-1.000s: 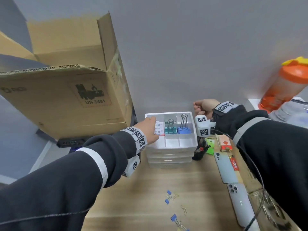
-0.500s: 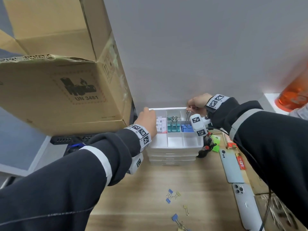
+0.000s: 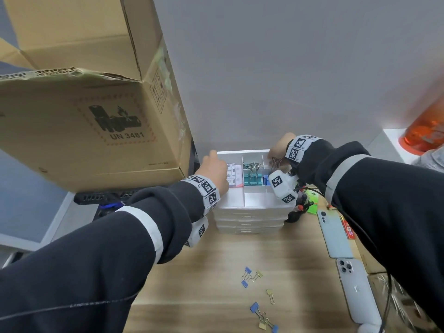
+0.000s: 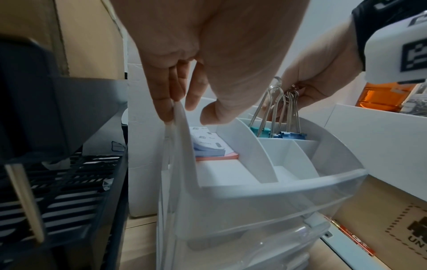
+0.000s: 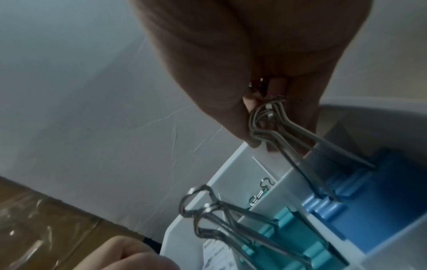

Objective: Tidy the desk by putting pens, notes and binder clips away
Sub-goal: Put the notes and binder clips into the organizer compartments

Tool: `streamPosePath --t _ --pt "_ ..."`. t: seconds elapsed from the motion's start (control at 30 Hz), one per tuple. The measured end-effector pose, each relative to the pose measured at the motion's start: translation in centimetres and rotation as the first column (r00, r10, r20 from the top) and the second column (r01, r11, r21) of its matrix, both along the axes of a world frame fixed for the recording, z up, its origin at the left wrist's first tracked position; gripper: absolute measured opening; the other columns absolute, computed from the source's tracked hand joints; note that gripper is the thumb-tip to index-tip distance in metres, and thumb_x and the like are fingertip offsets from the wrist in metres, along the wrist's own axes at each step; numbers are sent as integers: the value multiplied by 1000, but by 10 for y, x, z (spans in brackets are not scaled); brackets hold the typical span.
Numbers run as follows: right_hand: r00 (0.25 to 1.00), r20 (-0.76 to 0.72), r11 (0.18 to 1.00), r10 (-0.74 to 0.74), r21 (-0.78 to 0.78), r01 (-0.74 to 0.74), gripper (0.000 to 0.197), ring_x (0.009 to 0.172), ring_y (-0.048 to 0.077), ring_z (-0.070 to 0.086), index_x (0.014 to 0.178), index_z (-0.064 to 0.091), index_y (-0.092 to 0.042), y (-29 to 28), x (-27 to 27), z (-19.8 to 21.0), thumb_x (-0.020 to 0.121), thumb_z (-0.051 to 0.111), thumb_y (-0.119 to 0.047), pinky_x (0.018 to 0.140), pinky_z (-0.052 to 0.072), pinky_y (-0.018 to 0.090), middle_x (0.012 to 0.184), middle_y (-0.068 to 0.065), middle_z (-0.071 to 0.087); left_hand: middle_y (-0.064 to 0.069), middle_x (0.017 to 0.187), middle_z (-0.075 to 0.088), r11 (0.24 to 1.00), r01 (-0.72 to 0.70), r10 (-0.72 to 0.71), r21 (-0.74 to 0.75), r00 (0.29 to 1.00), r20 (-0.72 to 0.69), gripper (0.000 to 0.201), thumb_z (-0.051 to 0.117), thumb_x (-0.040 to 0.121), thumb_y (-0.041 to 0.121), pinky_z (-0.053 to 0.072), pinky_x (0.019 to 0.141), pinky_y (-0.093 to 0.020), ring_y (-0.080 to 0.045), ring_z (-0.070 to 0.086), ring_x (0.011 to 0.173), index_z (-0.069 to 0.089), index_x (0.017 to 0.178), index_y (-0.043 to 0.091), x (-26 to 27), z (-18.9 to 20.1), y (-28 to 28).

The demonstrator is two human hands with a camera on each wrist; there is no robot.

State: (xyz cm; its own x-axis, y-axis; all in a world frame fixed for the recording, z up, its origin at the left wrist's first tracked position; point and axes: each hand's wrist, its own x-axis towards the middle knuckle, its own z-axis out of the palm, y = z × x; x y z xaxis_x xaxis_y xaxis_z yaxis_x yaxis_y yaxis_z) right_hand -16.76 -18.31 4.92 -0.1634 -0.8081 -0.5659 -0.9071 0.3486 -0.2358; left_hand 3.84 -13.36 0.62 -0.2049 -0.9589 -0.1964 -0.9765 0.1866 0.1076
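A white compartment organizer (image 3: pixel 254 200) stands at the back of the wooden desk. Its back right cell holds blue binder clips (image 3: pixel 265 180) (image 5: pixel 360 191). My right hand (image 3: pixel 276 156) (image 5: pixel 265 127) pinches their wire handles from above while their blue bodies sit in the cell. Teal binder clips (image 3: pixel 251 177) (image 4: pixel 259 130) stand in the middle back cell. Note pads (image 3: pixel 234 175) (image 4: pixel 208 144) lie in the left cell. My left hand (image 3: pixel 213 164) (image 4: pixel 184 111) pinches the organizer's left wall, thumb inside. Several small loose clips (image 3: pixel 251 276) lie on the near desk.
A large cardboard box (image 3: pixel 84 104) overhangs on the left, above a black slatted tray (image 4: pixel 57 182). Two phones (image 3: pixel 335 234) (image 3: pixel 358 292) lie along the right side. An orange bottle (image 3: pixel 427 131) stands at the far right. A green item (image 3: pixel 312 203) sits right of the organizer.
My right hand came from behind the organizer's back right corner onto the blue clips' handles and now pinches them. My left hand slid back along the left wall.
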Motion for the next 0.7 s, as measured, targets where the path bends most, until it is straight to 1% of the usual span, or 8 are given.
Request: streamPosePath --t 0.1,0.2,0.3,0.43,0.5,0.57,0.63,0.7 --pt "997 -75 1000 0 -8 0 31 81 25 69 76 68 -9 0 7 0 92 63 -35 91 57 36 77 5 71 -10 121 38 1000 6 -6 -2 1000 -10 4 58 95 15 51 94 -37 -25 43 110 57 95 11 2 1 5" --pt "994 -107 999 30 18 -29 24 77 26 69 76 67 -10 -5 9 -3 88 66 -31 88 58 36 79 7 71 -10 122 39 999 32 -33 -24 999 -17 11 57 95 15 49 94 -35 -25 42 113 62 103 9 6 0 8" --pt "986 -161 999 30 -29 -36 27 62 23 58 81 67 -9 -4 7 -2 91 58 -32 77 55 32 73 5 64 -10 123 39 999 47 -47 -23 999 -23 14 56 94 15 49 93 -34 -26 42 113 63 104 8 8 0 10" --pt "987 -160 996 17 -82 -30 27 58 24 52 76 63 -7 4 2 3 94 50 -22 63 46 27 69 5 59 -11 125 40 998 55 -56 -26 998 -25 19 56 95 16 46 94 -32 -26 42 116 63 110 7 9 3 15" --pt "995 -98 993 -28 -119 16 24 56 22 49 71 58 -7 12 3 10 93 52 -15 57 42 26 67 5 57 -12 126 41 998 56 -56 -20 998 -13 24 56 95 18 46 97 -35 -27 43 117 62 115 7 10 5 19" --pt "988 28 967 -153 -202 156 21 53 22 51 68 55 -7 18 -2 13 89 53 -9 55 42 26 64 7 57 -13 126 42 998 57 -57 -7 998 11 29 56 95 21 47 99 -36 -27 43 117 61 120 8 10 7 23" --pt "953 171 919 -251 -266 290 13 59 25 65 74 58 -3 23 -10 13 84 53 -10 62 52 28 68 12 67 -13 126 43 998 59 -59 4 997 44 31 55 95 23 47 98 -37 -27 44 117 60 121 8 10 10 28" --pt "910 291 871 -296 -308 382 15 70 29 72 82 61 -2 34 -18 15 82 53 -14 74 59 41 76 16 72 -13 125 44 998 63 -63 8 996 61 32 55 94 24 48 95 -38 -28 45 116 59 122 9 10 12 36"
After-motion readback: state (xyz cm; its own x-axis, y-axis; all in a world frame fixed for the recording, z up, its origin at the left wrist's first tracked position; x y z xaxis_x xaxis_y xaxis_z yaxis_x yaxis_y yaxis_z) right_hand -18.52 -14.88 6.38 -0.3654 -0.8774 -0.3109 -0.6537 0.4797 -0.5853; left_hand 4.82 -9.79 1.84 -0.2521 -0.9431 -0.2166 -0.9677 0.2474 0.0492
